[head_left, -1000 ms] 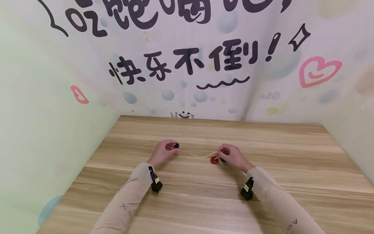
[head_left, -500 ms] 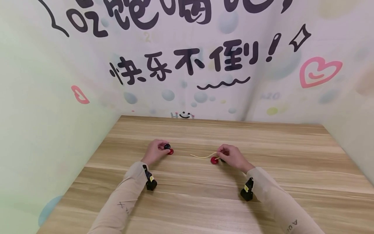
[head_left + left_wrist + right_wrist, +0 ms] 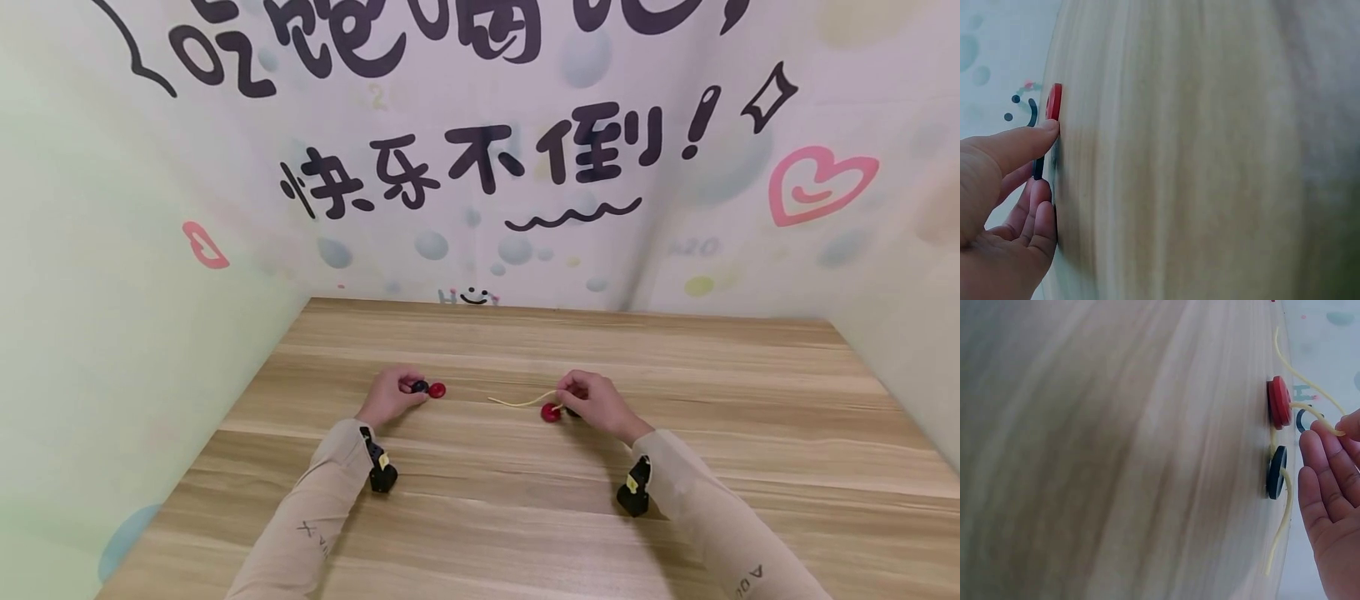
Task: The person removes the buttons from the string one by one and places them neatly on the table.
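Observation:
In the head view my left hand (image 3: 388,397) holds a round black button (image 3: 420,387) low over the table, beside a red button (image 3: 437,390). The left wrist view has the black button (image 3: 1039,167) between thumb and fingers, seen nearly edge-on; the thumb tip lies against or close to the red button (image 3: 1054,102). My right hand (image 3: 596,402) pinches a yellow cord (image 3: 1313,411) between thumb and finger, the other fingers loosely spread. This cord runs through another red button (image 3: 1279,402) and a black button (image 3: 1278,472), both on the table.
The wood-grain table (image 3: 495,500) meets a printed cloth backdrop (image 3: 480,183) at its far edge. A pale wall (image 3: 112,333) borders it on the left. The cord's loose end (image 3: 501,400) points left between the hands.
My left hand has moved left and lowered the black button beside the red one, which has come into sight from behind it. The right hand keeps its place on the cord.

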{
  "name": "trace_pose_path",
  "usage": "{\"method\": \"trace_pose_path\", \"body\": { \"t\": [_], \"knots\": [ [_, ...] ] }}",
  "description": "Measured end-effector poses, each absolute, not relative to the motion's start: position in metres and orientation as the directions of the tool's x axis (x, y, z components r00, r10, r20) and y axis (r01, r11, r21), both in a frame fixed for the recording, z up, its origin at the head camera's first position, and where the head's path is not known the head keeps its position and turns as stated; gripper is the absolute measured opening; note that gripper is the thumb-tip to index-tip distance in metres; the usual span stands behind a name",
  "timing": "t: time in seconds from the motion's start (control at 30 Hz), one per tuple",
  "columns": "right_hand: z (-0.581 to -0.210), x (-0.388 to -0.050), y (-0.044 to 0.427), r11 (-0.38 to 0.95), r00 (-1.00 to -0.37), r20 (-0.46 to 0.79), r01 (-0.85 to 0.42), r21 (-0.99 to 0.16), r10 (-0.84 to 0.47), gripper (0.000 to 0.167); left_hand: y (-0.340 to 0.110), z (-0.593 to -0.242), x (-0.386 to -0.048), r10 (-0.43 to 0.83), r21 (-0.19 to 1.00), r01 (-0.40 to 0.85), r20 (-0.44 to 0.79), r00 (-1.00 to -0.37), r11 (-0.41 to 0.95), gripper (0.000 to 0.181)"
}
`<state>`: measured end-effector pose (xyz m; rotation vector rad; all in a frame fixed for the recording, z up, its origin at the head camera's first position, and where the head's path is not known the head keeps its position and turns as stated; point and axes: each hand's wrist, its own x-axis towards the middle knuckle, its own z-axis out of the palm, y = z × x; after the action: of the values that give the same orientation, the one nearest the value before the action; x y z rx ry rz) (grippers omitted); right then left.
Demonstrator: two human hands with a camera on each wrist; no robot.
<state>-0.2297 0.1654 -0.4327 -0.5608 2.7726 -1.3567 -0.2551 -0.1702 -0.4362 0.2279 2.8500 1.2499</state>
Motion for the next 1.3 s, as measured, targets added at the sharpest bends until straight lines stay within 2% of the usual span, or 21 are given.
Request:
{"method": "trace_pose_path", "body": {
  "t": [0.6,0.8,1.03,1.3],
  "knots": [
    [-0.434,-0.230,0.167,0.559,-0.936,0.159,-0.317,-0.766,-0.313,0.006,-0.175,-0.437,-0.257,0.218,0.714,0.188,0.052,-0.975,0.674,0.034],
    [-0.435,-0.230,0.165,0.563,-0.936,0.143,-0.311,-0.766,-0.322,0.006,-0.171,-0.432,-0.256,0.184,0.729,0.148,0.031,-0.982,0.668,0.038],
    [-0.432,-0.230,0.158,0.545,-0.925,0.135,-0.322,-0.774,-0.355,0.004,-0.148,-0.425,-0.254,0.197,0.772,0.206,0.108,-0.975,0.601,0.037],
    [-0.427,-0.230,0.146,0.524,-0.917,0.135,-0.331,-0.785,-0.376,0.004,-0.096,-0.423,-0.248,0.255,0.837,0.263,0.154,-0.955,0.479,0.033]
  ]
}}
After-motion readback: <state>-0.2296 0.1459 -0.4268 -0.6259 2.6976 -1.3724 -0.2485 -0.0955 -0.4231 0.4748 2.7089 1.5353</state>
